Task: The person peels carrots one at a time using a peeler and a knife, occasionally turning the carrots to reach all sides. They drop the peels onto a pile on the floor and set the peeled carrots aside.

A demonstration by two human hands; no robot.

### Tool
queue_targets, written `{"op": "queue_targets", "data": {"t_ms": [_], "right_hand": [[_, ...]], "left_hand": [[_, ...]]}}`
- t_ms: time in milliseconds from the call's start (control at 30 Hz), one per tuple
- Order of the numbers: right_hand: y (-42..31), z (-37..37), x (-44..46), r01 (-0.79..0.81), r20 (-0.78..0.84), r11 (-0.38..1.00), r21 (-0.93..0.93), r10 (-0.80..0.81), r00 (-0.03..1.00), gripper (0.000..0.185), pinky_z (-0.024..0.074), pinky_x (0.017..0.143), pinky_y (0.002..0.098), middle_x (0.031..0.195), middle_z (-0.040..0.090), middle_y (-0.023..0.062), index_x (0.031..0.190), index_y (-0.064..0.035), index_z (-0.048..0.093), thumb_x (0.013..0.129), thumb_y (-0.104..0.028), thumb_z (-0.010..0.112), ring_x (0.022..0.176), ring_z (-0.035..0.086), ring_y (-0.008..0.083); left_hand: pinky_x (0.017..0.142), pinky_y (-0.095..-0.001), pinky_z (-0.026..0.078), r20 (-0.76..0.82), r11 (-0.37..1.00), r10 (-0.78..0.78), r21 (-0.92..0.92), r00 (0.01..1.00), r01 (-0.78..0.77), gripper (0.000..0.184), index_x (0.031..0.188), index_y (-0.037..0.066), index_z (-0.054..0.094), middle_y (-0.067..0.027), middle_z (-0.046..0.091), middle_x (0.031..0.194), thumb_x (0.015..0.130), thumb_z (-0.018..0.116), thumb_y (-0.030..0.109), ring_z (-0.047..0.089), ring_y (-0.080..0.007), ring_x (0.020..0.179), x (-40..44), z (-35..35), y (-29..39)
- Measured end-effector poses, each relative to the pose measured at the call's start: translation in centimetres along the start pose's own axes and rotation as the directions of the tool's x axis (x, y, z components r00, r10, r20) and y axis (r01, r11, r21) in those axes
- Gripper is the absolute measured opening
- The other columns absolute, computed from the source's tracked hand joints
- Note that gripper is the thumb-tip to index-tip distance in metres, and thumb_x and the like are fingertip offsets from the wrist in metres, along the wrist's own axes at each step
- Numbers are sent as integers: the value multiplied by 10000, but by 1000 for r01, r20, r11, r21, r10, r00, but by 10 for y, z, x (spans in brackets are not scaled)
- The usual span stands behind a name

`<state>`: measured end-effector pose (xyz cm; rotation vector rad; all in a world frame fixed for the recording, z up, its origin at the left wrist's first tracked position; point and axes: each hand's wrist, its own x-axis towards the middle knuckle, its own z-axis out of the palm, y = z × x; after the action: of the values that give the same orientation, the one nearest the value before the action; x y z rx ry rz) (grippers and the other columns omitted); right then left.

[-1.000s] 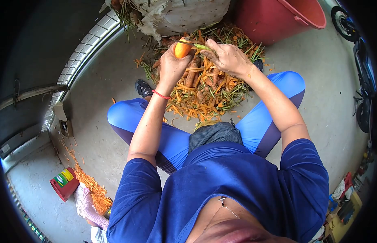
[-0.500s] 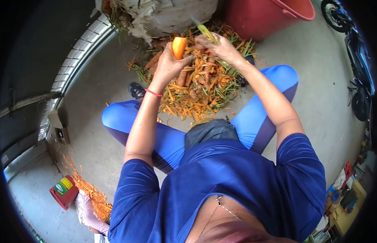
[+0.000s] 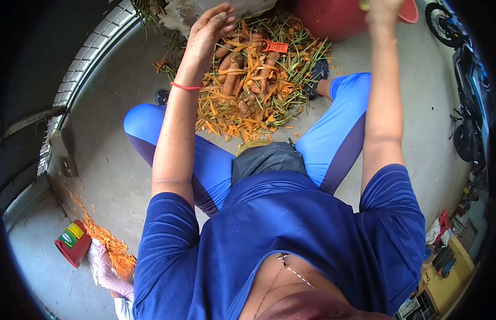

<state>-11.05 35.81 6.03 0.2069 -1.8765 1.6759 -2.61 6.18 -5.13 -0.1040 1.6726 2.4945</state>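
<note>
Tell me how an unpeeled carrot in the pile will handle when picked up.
The carrot is probably stiff, given its thick, straight body. Its rounded sides suggest it could roll if freed from the peelings. Its brown, soil-like coating may make it gritty rather than slick.

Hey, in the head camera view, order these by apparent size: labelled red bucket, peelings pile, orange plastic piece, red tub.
1. Peelings pile
2. Red tub, partly out of frame
3. Labelled red bucket
4. Orange plastic piece
</note>
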Motion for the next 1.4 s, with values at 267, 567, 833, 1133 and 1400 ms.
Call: {"op": "queue_targets", "data": {"t_ms": [267, 567, 833, 1133, 1400], "right_hand": [[101, -65, 124, 231, 53, 729, -645, -259, 964, 521, 493, 502, 362, 790, 585, 180, 1157, 47, 428, 743, -1, 741, 576, 582, 251], [127, -8, 16, 189, -23, 868, -459, -224, 974, 189, 495, 771, 254, 847, 674, 14, 1056, -44, 619, 916, -169, 642, 816, 641, 126], [292, 23, -185, -337, 200, 661, -671, 598, 776, 336, 491, 684, 410, 736, 662, 147, 1067, -70, 678, 942, -351, 542, 663, 645, 301], [330, 16, -238, -398, 89, 468, -789, 728, 680, 465, 435, 953, 425, 1325, 466, 253, 1287, 54, 502, 983, -298, 509, 1117, 560, 345], [337, 17, -244, -396, 125, 472, -788, 752, 648, 507, 370, 1039, 459, 1417, 359, 269, 1337, 31, 434, 988, -333, 486, 1268, 412, 409]], "left_hand": [[855, -233, 466, -126, 849, 10, 526, 992, 59, 323, 1258, 64, 576, -25, 619, 1162, 972, 540, 209, 580, -105, 1043, 3, -39, -43], [836, -431, 488, -264, 348, 80, 911, 961, 221, 293, 1012, 35, 673, -236, 649, 1014, 876, 522, 247, 617, -388, 966, 12, -103, -125], [947, -415, 485, -419, 337, -268, 803, 867, 492, 378, 1274, -9, 539, -210, 502, 1337, 915, 500, 101, 556, -342, 1133, 15, -108, -205], [1054, -460, 366, -374, -224, -127, 913, 919, 341, 520, 1389, 38, 364, -164, 380, 1434, 952, 533, 265, 385, -357, 1302, 65, -107, -233], [1077, -469, 317, -212, -333, -218, 934, 953, 132, 626, 1327, 67, 445, -129, 429, 1401, 844, 616, 428, 384, -325, 1323, 92, -111, -224]]}}
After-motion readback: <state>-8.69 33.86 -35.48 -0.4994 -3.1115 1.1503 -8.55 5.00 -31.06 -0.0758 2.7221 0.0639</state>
